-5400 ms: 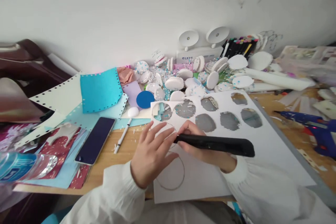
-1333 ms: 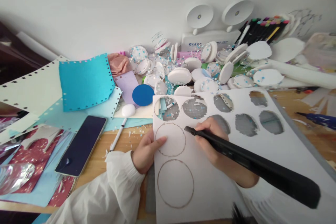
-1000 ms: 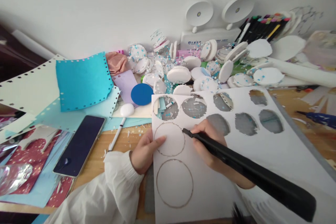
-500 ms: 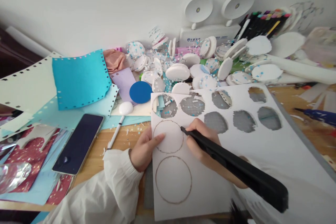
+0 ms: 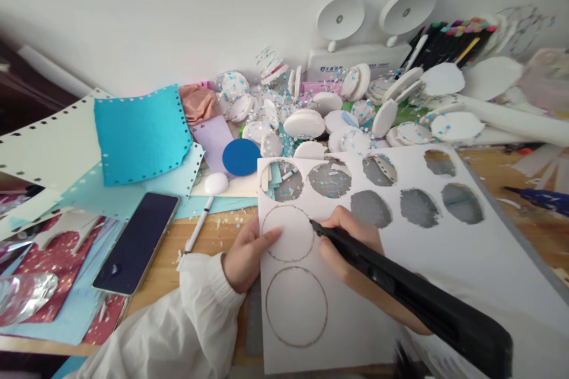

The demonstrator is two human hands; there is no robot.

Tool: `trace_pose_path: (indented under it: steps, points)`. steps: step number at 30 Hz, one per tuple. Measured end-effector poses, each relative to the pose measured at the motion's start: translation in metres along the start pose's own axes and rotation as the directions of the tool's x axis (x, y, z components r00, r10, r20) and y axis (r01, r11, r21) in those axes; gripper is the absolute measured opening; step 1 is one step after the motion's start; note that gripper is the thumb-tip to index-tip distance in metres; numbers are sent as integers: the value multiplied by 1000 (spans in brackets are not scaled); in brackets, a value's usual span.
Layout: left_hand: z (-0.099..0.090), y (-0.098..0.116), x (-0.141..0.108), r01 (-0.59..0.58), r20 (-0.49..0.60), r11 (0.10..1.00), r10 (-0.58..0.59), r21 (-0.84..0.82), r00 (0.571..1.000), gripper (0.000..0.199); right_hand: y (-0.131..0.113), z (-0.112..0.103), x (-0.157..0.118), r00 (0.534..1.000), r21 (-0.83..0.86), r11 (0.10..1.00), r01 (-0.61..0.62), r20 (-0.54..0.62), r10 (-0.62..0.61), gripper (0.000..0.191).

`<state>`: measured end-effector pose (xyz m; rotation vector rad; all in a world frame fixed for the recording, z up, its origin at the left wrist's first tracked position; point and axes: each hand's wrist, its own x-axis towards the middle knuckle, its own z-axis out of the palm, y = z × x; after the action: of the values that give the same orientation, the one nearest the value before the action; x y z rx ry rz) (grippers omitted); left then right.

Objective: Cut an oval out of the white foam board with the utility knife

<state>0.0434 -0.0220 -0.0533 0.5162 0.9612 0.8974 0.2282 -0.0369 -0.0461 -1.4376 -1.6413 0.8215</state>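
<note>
White long sleeve (image 5: 164, 314) with gathered cuff (image 5: 211, 272).

Flat black phone (image 5: 136, 243) lies left of the white holed paper sheet (image 5: 364, 325), both on the wooden table (image 5: 164, 266). Piled round white discs (image 5: 304, 124) behind sheet; blue plastic glue gun (image 5: 542, 198) right.

A light wooden table (image 5: 171, 254) carries a grey mat (image 5: 254, 317) near the middle. On the left lie a dark-screened phone (image 5: 137, 243), a white pen (image 5: 198, 225) and, at the near left, pale blue sheets (image 5: 73, 323). A blue glue gun (image 5: 544, 197) lies on the right. White discs (image 5: 304, 124) crowd the far side.
</note>
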Motion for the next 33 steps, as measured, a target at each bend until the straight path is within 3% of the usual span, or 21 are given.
trace_pose_path:
  steps: [14,17,24,29,33]
  points:
    - [0,-1,0,-7,8,1000,7,-1,1000,50,1,5,-4,994,-62,993,105,-29,-107,24]
    - [-3,2,1,-4,31,999,2,46,1000,48,3,3,-5,996,-48,995,84,-20,-85,21]
    - [-8,18,7,-166,87,932,145,322,986,31,8,-16,4,986,21,994,112,125,-113,12]
    - [-9,16,8,-184,119,920,151,345,981,32,8,-25,9,936,-11,984,178,312,-166,21]
    - [-13,10,8,-216,130,897,178,386,975,36,9,-18,4,967,-23,990,141,216,-133,17]
